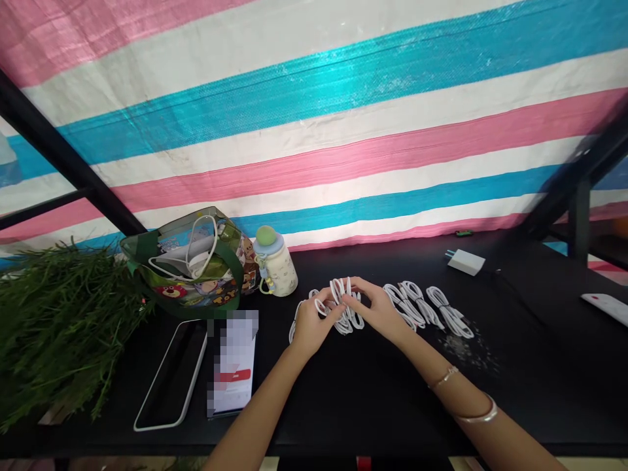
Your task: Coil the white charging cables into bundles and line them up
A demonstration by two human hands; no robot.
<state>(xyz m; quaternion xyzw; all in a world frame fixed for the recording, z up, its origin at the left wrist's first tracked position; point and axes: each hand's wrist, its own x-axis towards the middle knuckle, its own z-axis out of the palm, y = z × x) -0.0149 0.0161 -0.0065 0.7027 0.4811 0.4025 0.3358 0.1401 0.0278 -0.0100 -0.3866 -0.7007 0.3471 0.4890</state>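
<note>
At the middle of the black table (373, 405), both hands meet over a white cable (344, 302). The left hand (310, 324) is partly curled, its thumb and fingertips pinched on the left side of the coil. The right hand (377, 311) is likewise half closed, its fingers bent over the coil's right side. The cable is thin, smooth and round in section, gathered into several narrow oval loops. Their long axis runs away from the person, with the rounded ends towards the backdrop. A loose length trails off to the left and curves down beside the left wrist.

Just to the right lie the bundled cables (426, 307), the same glossy white cord wound into slim skeins. They lie side by side and slant towards the near right. Behind them sits a small white blocky charger plug (466, 261).

To the left stand a clear plastic bag (191, 268) with cartoon print and green straps, and a squat pale bottle (275, 261) with a rounded green cap. Nearer lie a phone (171, 376) with a white rim and dark glass, and a second phone (234, 366) with a lit screen. Thin green grass-like stalks (53, 320) are heaped at the far left. A woven tarpaulin (314, 131) striped pink, white and blue hangs behind. Two slim metal bangles (478, 413) ring the right forearm.
</note>
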